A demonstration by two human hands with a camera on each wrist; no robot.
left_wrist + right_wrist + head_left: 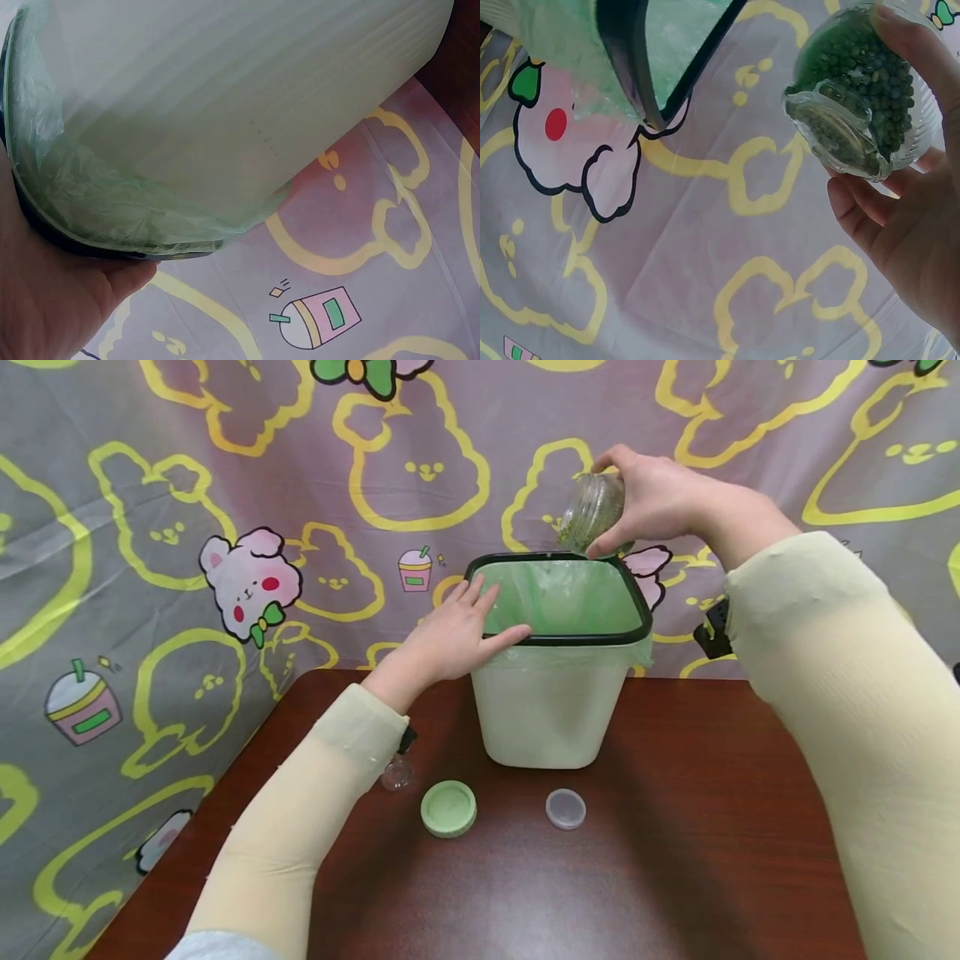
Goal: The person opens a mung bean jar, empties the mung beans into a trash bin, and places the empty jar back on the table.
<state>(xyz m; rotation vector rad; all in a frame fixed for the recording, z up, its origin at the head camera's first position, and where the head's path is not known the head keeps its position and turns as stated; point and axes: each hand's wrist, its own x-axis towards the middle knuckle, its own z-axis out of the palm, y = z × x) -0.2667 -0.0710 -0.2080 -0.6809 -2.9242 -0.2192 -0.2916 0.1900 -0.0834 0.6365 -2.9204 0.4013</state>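
Note:
My right hand (pixel 660 497) grips a clear glass jar (pixel 596 510) above the far rim of a white bin (pixel 551 710). The jar is tilted, and small green beans (pixel 855 82) show inside it in the right wrist view. A light green plastic bag (pixel 525 597) lines the bin, folded over under its black rim ring (pixel 570 640). At the bin's left side my left hand (pixel 450 631) touches the rim, fingers extended and thumb across the near edge. The left wrist view shows the bin's outer wall (pixel 210 97) and part of that hand.
On the brown table (pixel 675 827), in front of the bin, lie a round pale green lid (pixel 448 808) and a small translucent lid (pixel 566 808). A small clear round item (pixel 397 773) sits beside the left forearm. A patterned grey cloth (pixel 315 560) hangs behind.

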